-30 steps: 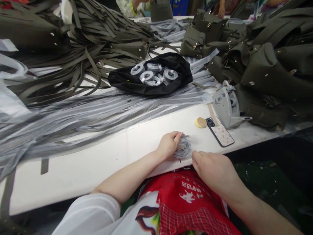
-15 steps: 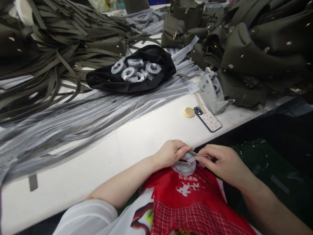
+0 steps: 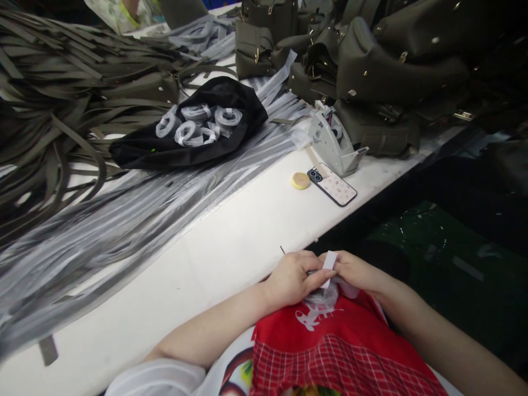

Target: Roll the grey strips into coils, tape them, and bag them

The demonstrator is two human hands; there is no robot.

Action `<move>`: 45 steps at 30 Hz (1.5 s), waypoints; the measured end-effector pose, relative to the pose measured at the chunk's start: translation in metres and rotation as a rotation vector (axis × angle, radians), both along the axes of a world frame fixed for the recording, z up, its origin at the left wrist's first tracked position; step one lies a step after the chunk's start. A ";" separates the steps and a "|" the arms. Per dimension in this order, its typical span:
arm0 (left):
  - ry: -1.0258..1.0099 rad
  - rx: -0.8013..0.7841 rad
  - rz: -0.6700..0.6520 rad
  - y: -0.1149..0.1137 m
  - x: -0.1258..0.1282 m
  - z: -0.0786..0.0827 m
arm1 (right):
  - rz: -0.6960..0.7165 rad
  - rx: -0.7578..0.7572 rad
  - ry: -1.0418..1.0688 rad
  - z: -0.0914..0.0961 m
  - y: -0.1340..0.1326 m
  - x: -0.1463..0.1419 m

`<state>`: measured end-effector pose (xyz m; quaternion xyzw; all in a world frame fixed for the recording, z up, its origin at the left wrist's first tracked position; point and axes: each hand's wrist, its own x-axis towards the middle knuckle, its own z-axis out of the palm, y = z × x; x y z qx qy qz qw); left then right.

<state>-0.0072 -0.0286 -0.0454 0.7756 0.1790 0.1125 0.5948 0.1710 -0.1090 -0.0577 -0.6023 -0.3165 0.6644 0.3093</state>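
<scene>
**Both hands closed on a wrapped coil at the table edge**

The left hand point(image 3: 293, 278) and the right hand point(image 3: 358, 273) meet knuckle to knuckle over the lap, just off the near edge of the white table point(image 3: 231, 231). Between them sits a coiled strap point(image 3: 323, 297) in clear wrapping, low in the grip and resting against the red apron point(image 3: 330, 341). The left hand's fingers curl around the coil's left side. The right hand's fingertips pinch a white strip point(image 3: 329, 263) that stands up from the top of the grip, with the left thumb against it.

Beyond the grip and a little to its right, well apart, lie a phone point(image 3: 332, 186) face down and a small yellow disc point(image 3: 301, 180) just beside it. A grey tape dispenser point(image 3: 332, 143) stands behind the phone. Farther out, up and to the left of the grip, a black bag point(image 3: 144, 151) holds several wrapped coils point(image 3: 190, 131). Long grey wrapped straps point(image 3: 124, 220) fan across the table left of the grip, with olive straps point(image 3: 49, 110) heaped behind them. Olive bags point(image 3: 371, 66) are piled far to the upper right. Another person's sleeve point(image 3: 119, 14) shows at the far edge.
</scene>
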 end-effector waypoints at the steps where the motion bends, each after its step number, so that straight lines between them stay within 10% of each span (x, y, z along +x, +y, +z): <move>1: -0.009 0.002 0.008 -0.002 0.000 0.000 | -0.054 -0.013 0.022 -0.002 -0.002 -0.004; 8: 0.044 0.054 0.174 -0.008 0.003 -0.003 | -0.281 0.185 -0.204 0.004 -0.015 -0.015; 16: 0.190 -0.113 0.171 -0.015 0.005 -0.003 | 0.083 0.282 -0.220 0.021 -0.017 0.012; 36: 0.121 -0.100 0.153 -0.018 0.004 -0.002 | 0.083 -0.070 0.017 0.022 -0.002 0.015; 41: 0.280 -0.113 0.067 -0.008 0.005 -0.006 | 0.253 0.299 -0.586 0.029 -0.009 0.005; 45: 0.349 -0.647 -0.071 0.006 0.008 -0.016 | 0.443 0.596 -0.854 0.036 -0.017 0.003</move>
